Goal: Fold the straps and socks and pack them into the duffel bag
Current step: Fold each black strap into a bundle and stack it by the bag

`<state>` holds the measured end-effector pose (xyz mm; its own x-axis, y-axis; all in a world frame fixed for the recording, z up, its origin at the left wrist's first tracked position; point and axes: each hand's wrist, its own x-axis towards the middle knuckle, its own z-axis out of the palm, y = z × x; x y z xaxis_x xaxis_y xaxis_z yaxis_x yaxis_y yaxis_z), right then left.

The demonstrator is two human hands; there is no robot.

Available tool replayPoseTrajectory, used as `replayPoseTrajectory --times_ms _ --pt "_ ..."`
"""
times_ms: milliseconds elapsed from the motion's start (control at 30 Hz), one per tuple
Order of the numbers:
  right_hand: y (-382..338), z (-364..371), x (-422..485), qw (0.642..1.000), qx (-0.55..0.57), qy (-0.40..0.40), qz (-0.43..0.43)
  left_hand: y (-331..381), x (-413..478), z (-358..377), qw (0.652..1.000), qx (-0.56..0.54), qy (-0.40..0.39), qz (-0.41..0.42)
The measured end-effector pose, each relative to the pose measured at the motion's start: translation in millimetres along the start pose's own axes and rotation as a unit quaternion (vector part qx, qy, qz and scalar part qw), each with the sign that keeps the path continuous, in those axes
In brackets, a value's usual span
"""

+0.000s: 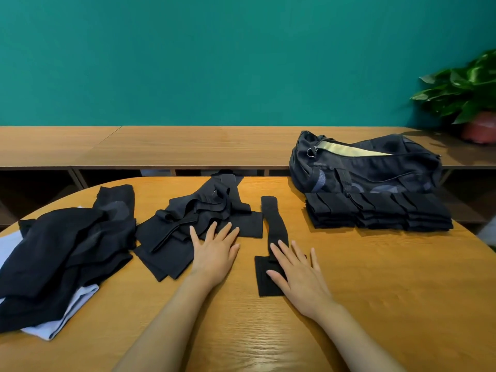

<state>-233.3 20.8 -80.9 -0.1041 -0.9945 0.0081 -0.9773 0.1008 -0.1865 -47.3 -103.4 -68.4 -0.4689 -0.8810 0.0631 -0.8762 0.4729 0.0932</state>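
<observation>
A dark navy fabric duffel bag [370, 170] sits unzipped at the far right of an oval wooden table [375, 291], pale lining showing (contents hidden), with three stacks of folded black straps [378, 212] just before it. One flat black fabric strap [276, 226] runs lengthwise away from the person, the right hand [298, 275] flat on its wide near end. The left hand [214, 248], fingers straight, rests on a loose heap of black straps [198, 224].

On the surface [375, 277] before us: a heap of socks [67, 251] at left, loose straps [204, 210] at centre under our left hand [214, 251], one strap [274, 224] beneath our right hand [300, 275], a folded stack [375, 210] at right, the duffel bag [362, 162] behind it.
</observation>
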Motion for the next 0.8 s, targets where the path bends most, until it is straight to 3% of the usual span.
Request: replayPoseTrajectory --times_ms 100,300,433,600,800 --pt "12.4 -5.9 -19.3 1.0 -0.008 -0.011 0.011 2.6 -1.5 0.2 1.0 -0.021 -0.006 -0.007" --pt "15.3 -11.1 -59.4 0.999 -0.008 -0.035 0.015 32.2 -51.6 -1.5 0.985 -0.167 0.044 -0.007" --pt "7.9 -10.8 -82.3 0.999 0.002 -0.042 0.014 61.6 -105.9 -1.5 0.975 -0.221 0.011 0.025" --pt "4.8 -15.9 -111.0 0.996 0.093 -0.005 0.003 75.1 -154.4 -3.7 0.962 -0.262 -0.029 0.07" --pt "14.8 -23.4 -145.7 0.99 0.125 0.041 0.04 81.7 -170.9 -6.6 0.962 -0.258 -0.041 0.076"
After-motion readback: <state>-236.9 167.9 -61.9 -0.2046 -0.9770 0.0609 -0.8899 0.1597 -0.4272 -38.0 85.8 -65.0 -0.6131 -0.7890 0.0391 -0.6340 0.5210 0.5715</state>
